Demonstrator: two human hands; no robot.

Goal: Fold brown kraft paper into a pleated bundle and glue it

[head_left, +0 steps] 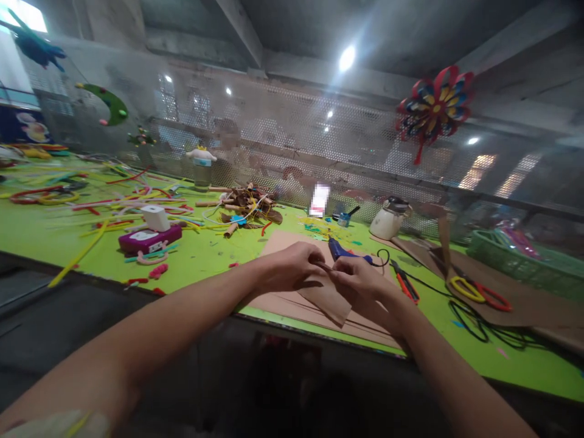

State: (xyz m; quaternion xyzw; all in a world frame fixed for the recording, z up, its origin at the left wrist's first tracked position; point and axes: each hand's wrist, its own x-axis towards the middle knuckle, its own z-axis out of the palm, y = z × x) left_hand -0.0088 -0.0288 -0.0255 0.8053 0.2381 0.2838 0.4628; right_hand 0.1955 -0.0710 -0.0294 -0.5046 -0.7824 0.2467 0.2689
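Note:
Fingertips of my left hand [297,265] and my right hand [360,277] meet over the table, both pinching a narrow brown paper strip [325,267] that looks rolled or folded. Whether it joins the kraft paper piece [335,304] just beneath is unclear. Under both hands lie larger brown sheets [280,304] at the table's front edge. A blue glue gun [340,250] rests just behind my right hand. To the right of that hand are orange-handled pliers [405,283].
The green table [201,255] bears a heap of brown paper rolls [249,207], scattered pipe cleaners [137,201], a purple box [150,239] with a white plug [155,217], a pale jug [387,219], scissors [481,292], a black cord [474,325] and a green basket [520,261].

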